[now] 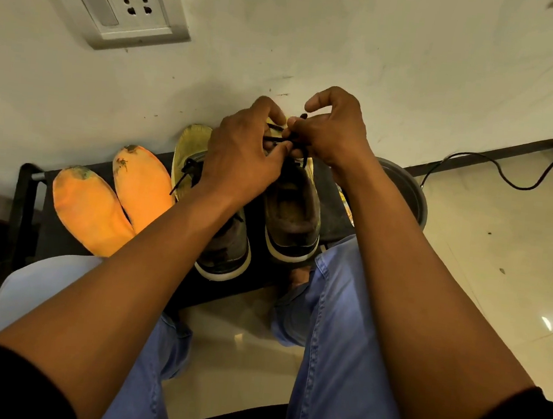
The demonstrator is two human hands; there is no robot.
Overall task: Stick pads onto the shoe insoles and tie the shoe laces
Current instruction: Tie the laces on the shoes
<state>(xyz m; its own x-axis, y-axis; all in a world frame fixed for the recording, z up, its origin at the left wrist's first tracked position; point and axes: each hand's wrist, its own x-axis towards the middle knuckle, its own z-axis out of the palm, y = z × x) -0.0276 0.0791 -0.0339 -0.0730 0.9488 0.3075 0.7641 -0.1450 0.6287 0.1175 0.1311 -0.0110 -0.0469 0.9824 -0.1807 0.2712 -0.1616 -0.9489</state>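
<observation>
A black stand point(30, 192) against the wall bears two orange insoles point(107, 199) at its left and two shoes point(293, 217) beside them. Left hand point(243, 158) and right hand point(332, 137) both pinch the right shoe's black lace point(277, 139).

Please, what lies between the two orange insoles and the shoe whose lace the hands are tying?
In the head view, the other shoe lies between the orange insoles and the shoe being laced, partly under the left forearm.
</observation>
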